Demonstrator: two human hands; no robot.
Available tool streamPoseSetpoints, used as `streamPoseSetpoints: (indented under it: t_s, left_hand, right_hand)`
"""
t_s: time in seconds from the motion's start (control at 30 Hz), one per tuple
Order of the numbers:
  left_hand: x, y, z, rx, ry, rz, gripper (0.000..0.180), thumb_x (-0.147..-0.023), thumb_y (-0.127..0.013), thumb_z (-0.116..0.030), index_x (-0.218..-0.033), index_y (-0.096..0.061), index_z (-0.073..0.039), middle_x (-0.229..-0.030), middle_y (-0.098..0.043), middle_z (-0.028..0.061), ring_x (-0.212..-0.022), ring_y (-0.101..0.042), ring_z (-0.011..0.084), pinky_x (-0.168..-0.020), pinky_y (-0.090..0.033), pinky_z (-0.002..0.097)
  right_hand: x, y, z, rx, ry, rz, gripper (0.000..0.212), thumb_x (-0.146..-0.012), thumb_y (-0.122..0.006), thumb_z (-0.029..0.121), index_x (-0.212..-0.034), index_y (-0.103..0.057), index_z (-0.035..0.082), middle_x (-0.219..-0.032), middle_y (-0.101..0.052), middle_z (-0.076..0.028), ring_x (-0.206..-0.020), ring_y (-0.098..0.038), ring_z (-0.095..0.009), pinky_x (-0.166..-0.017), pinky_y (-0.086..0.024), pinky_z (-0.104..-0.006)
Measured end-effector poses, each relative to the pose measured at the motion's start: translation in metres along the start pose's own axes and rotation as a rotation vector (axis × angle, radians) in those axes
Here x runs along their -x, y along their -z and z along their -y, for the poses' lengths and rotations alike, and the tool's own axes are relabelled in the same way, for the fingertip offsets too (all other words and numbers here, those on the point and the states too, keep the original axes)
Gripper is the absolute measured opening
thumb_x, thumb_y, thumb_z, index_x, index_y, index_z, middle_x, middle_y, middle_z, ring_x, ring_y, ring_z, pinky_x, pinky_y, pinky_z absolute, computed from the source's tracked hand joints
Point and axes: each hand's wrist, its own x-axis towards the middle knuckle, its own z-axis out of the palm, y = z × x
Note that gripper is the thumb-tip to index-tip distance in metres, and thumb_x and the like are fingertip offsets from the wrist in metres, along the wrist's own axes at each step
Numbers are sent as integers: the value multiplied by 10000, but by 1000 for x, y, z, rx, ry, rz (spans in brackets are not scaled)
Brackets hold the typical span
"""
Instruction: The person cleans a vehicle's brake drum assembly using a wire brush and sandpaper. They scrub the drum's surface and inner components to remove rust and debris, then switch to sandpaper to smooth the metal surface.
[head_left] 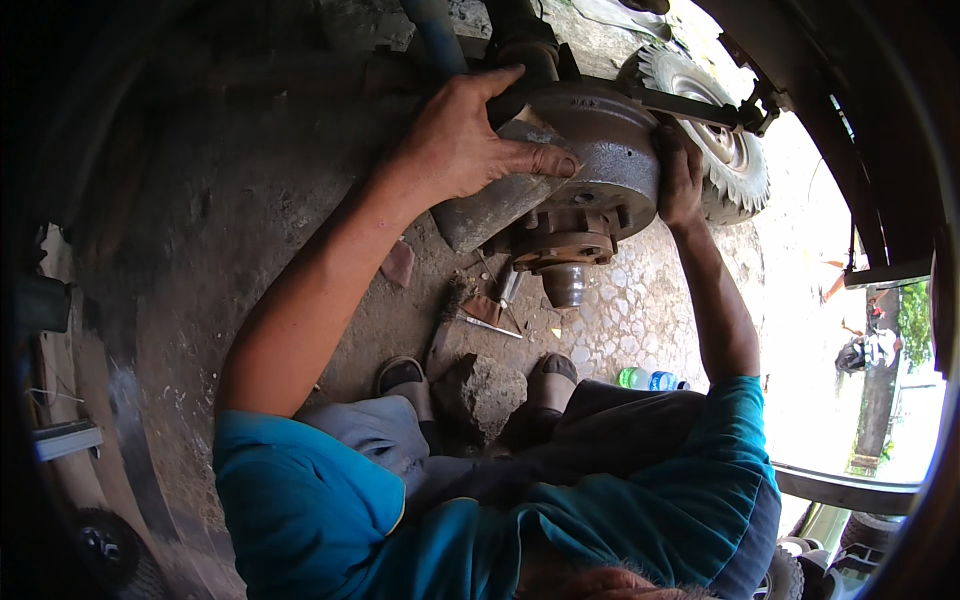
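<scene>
A brake drum (610, 150) with a rusty hub (570, 240) on its near face sits on an axle in front of me. My left hand (470, 140) is at the drum's left side, its thumb pressed across a grey, worn, curved metal-looking piece (490, 207). That piece leans slanting against the drum; its exact kind is unclear. The left index finger stretches toward the axle, and the other fingers are partly hidden. On the right, my right hand (680, 175) wraps its fingers round the drum's rim, the fingertips in shadow.
A wheel with a chunky tyre (735, 150) lies behind the drum on the right. Between my feet is a large rock (480, 395). Plastic bottles (650, 380) lie beside my leg. A reddish stone (398, 263) and a flat tool (490, 325) rest on the dirt floor.
</scene>
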Motion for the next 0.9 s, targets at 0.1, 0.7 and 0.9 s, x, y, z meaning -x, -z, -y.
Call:
streamPoseSetpoints:
  t_s: [0.1, 0.7, 0.9]
  left_hand:
    - [10, 9, 0, 106, 248, 98, 884, -692, -890, -196, -1393, -442, 104, -1185, -663, 191, -1048, -648, 172, -947, -545, 320]
    - [3, 6, 14, 220, 101, 46, 830, -713, -880, -201, -1385, -474, 68, -1156, -676, 182, -982, -670, 130, -860, -568, 276]
    - [0, 2, 7, 366, 129, 38, 902, -685, -905, -259, -1388, -459, 88, -1142, -672, 198, -990, -666, 126, -872, -569, 280]
  right_hand:
    - [0, -3, 2, -35, -56, -48, 324, -998, -421, 210, -1028, -616, -46, -821, -606, -85, -770, -526, -144, -722, -444, -290]
    - [5, -6, -11, -37, -91, -88, 331, -1006, -432, 207, -1084, -623, -52, -844, -603, -57, -798, -516, -116, -734, -432, -269]
    - [4, 0, -8, -33, -74, -36, 346, -1017, -425, 194, -1123, -612, -78, -870, -624, -65, -812, -530, -118, -750, -442, -263]
